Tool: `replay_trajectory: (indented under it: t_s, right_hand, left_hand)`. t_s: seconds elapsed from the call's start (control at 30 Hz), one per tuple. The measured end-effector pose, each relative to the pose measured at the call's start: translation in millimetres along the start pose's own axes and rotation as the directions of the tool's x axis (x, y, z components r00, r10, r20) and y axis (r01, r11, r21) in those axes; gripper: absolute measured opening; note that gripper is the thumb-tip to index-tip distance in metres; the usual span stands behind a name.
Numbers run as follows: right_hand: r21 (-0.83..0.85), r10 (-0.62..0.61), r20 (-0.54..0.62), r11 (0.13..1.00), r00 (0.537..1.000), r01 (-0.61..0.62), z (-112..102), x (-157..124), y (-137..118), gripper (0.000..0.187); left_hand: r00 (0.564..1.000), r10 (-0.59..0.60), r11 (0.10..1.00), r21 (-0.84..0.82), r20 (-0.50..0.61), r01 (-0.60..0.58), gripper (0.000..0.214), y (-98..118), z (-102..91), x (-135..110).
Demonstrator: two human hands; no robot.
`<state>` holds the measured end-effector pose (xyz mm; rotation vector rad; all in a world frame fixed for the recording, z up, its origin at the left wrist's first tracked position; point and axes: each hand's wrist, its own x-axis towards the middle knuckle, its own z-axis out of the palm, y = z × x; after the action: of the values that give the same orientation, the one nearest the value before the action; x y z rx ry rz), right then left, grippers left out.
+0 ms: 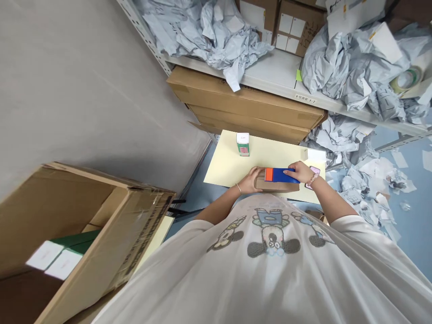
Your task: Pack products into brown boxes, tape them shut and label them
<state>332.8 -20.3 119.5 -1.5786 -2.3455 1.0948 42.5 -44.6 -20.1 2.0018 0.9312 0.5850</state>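
Left hand (pixel 249 181), half curled, holds the left end of a brown rectangular cardboard box (pixel 276 186); the right hand (pixel 301 173), fingers closed, grips a flat blue-and-orange object (pixel 279 175) over it. Both long axes run left to right, by the near edge of the pale-yellow tabletop (pixel 222 159). Room lies beyond, between an upright green-and-white carton (pixel 243 146) and a low white box (pixel 316 155).

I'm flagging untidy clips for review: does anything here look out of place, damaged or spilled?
Yes: crumpled packaging lies strewn across the blue floor at right, like uncollected litter, and crumpled grey wrapping droops over the front edge of the shelf. On the yellow table, nothing clearly stands out; no spill shows.
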Motion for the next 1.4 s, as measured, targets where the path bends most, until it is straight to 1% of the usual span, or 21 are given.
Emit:
replay_trajectory:
  t_s: [0.1,0.17,0.27,0.33,0.4,0.47,0.53,0.6,0.7,0.77,0.87,1.0,1.07,1.13,1.17,1.2,1.27,1.33,1.4]
  right_hand:
    - [-0.036,0.005,0.003,0.999,1.0,-0.005,-6.7,-6.5,2.2,0.062]
    - [-0.051,0.02,-0.004,0.998,1.0,-0.021,-16.2,-15.4,13.0,0.063]
    - [-0.062,0.093,-0.007,0.994,0.996,-0.093,-37.9,-42.9,47.6,0.065]
    - [-0.082,0.163,-0.02,0.983,0.986,-0.164,-52.3,-68.5,76.8,0.067]
    - [-0.118,0.228,-0.052,0.965,0.972,-0.232,-61.1,-93.2,102.3,0.069]
    - [-0.164,0.284,-0.07,0.942,0.956,-0.292,-61.3,-109.7,117.9,0.071]
    - [-0.237,0.323,-0.068,0.914,0.944,-0.33,-53.3,-113.3,121.8,0.07]
    - [-0.344,0.349,-0.072,0.871,0.934,-0.352,-42.0,-104.9,115.4,0.068]
    - [-0.485,0.37,-0.075,0.798,0.926,-0.358,-31.8,-81.7,94.5,0.064]
    - [-0.534,0.395,-0.065,0.762,0.916,-0.366,-33.4,-66.9,77.5,0.063]
    - [-0.58,0.443,-0.06,0.714,0.894,-0.393,-42.4,-48.3,51.0,0.061]
    - [-0.589,0.484,-0.032,0.698,0.874,-0.408,-49.5,-26.2,17.9,0.047]
    - [-0.574,0.507,-0.016,0.701,0.862,-0.423,-49.0,-17.9,5.0,0.039]
    - [-0.56,0.522,-0.006,0.705,0.853,-0.436,-47.3,-13.1,-4.2,0.034]
    - [-0.554,0.523,-0.003,0.709,0.852,-0.437,-46.6,-12.1,-7.5,0.032]
    - [-0.551,0.524,0.0,0.71,0.852,-0.437,-46.3,-11.7,-10.0,0.031]
    - [-0.554,0.532,0.005,0.707,0.847,-0.44,-47.1,-11.9,-13.0,0.03]
    - [-0.559,0.534,0.002,0.702,0.845,-0.442,-49.8,-11.5,-13.9,0.03]
    - [-0.567,0.535,0.004,0.697,0.845,-0.439,-52.6,-9.4,-13.2,0.029]
  left_hand:
    - [1.0,-0.016,1.0,0.012,0.019,0.016,0.116,1.5,-1.7,0.7]
    - [1.0,-0.018,1.0,0.023,0.016,0.017,0.113,0.3,-3.4,-1.1]
    - [1.0,-0.013,0.999,0.031,-0.008,0.014,0.111,-2.0,-5.6,-5.1]
    - [1.0,-0.015,0.999,0.033,-0.015,0.016,0.11,-2.5,-6.3,-6.1]
    - [1.0,-0.019,0.999,0.035,-0.012,0.019,0.109,-1.6,-6.5,-5.1]
    - [1.0,-0.028,0.999,0.04,-0.005,0.028,0.108,-0.1,-6.8,-2.8]
    - [0.999,-0.038,0.998,0.046,0.006,0.038,0.109,1.3,-7.6,-0.8]
    - [0.999,-0.04,0.998,0.055,0.017,0.039,0.109,2.2,-8.2,0.3]
    - [0.999,-0.028,0.997,0.074,0.033,0.025,0.112,2.1,-6.3,0.3]
    - [0.999,-0.022,0.996,0.083,0.033,0.019,0.114,0.8,-2.6,0.2]
    - [0.999,-0.037,0.996,0.081,0.02,0.036,0.117,-2.4,3.3,0.2]
    - [0.997,-0.066,0.993,0.103,0.048,0.061,0.119,-1.1,1.6,-1.0]
    - [0.99,-0.103,0.981,0.176,0.092,0.085,0.12,5.8,-4.7,-2.0]
    - [0.978,-0.166,0.941,0.316,0.127,0.119,0.118,16.9,-12.1,-1.6]
    - [0.972,-0.186,0.912,0.394,0.141,0.117,0.116,23.4,-15.1,-0.1]
    - [0.969,-0.187,0.881,0.464,0.162,0.093,0.112,29.9,-17.1,2.7]
    - [0.959,-0.144,0.835,0.55,0.246,-0.016,0.103,42.1,-16.6,13.0]
    - [0.932,-0.093,0.814,0.565,0.351,-0.131,0.097,52.1,-9.2,29.1]
    - [0.908,-0.077,0.809,0.559,0.412,-0.185,0.099,60.2,4.2,48.7]
